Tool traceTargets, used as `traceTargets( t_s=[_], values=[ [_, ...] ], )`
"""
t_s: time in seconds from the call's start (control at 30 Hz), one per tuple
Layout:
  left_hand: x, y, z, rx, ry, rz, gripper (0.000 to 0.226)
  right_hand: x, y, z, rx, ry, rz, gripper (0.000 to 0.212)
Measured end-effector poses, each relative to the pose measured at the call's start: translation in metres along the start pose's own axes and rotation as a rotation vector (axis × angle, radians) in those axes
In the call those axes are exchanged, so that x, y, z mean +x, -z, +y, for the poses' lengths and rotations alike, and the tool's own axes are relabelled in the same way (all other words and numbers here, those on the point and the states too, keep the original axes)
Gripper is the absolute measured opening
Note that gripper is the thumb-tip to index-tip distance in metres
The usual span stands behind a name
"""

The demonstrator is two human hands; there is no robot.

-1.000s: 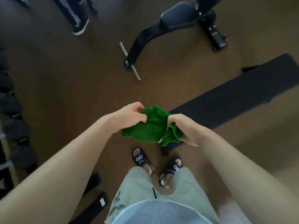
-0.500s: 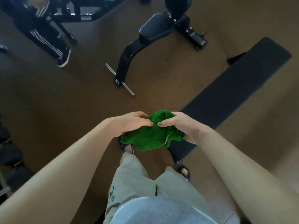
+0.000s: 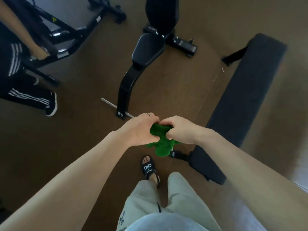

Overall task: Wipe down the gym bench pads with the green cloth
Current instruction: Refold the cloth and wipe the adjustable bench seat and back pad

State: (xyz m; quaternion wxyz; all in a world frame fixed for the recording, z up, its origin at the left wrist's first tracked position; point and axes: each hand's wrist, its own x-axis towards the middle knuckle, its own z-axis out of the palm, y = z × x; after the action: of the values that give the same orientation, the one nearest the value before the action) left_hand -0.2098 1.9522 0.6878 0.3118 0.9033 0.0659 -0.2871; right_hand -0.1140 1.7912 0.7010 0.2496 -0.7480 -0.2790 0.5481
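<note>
Both my hands hold the green cloth bunched up in front of me, above the floor. My left hand grips its left side and my right hand grips its right side, knuckles nearly touching. A loose end of the cloth hangs below my hands. The flat black bench pad runs diagonally on my right, its near end just beside my right wrist. An adjustable bench stands ahead, with a black seat pad and an upright back pad.
Another person in black striped trousers stands at the left beside a black machine frame. A metal bar crosses the adjustable bench's foot. Brown floor lies open between us. My sandalled foot is below the cloth.
I have stepped forward and the view has tilted up. My hands have drawn closer together, bunching the cloth tighter. The adjustable bench and the other person now show more fully.
</note>
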Motion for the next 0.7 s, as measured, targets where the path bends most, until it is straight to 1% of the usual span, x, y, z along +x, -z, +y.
traceTargets(
  t_s=[0.03,0.1,0.23,0.3,0.43,0.53,0.63,0.7],
  values=[
    [0.007,0.011,-0.003,0.013,0.0,-0.017,0.019,0.005,0.007,-0.003,0.017,-0.005,0.026,0.032],
    [0.024,0.031,-0.004,0.019,0.012,-0.042,0.016,0.015,0.024,-0.008,0.044,-0.012,0.07,0.034],
    [0.065,0.07,-0.003,0.098,-0.003,-0.055,0.016,0.041,0.066,-0.008,0.015,-0.025,0.201,0.025],
    [0.088,0.091,-0.005,0.126,-0.017,-0.041,0.017,0.059,0.09,-0.009,-0.001,-0.03,0.235,0.022],
    [0.145,0.136,-0.022,0.154,-0.021,0.005,0.012,0.109,0.151,-0.014,-0.053,-0.04,0.218,0.023],
    [0.2,0.169,-0.043,0.178,-0.013,0.063,0.019,0.163,0.205,-0.015,-0.078,-0.043,0.194,0.025],
    [0.261,0.189,-0.07,0.211,0.044,0.1,0.024,0.224,0.255,-0.011,-0.122,-0.03,0.175,0.021],
    [0.297,0.192,-0.087,0.205,0.097,0.141,0.025,0.263,0.281,-0.006,-0.205,-0.001,0.169,0.017]
  ],
)
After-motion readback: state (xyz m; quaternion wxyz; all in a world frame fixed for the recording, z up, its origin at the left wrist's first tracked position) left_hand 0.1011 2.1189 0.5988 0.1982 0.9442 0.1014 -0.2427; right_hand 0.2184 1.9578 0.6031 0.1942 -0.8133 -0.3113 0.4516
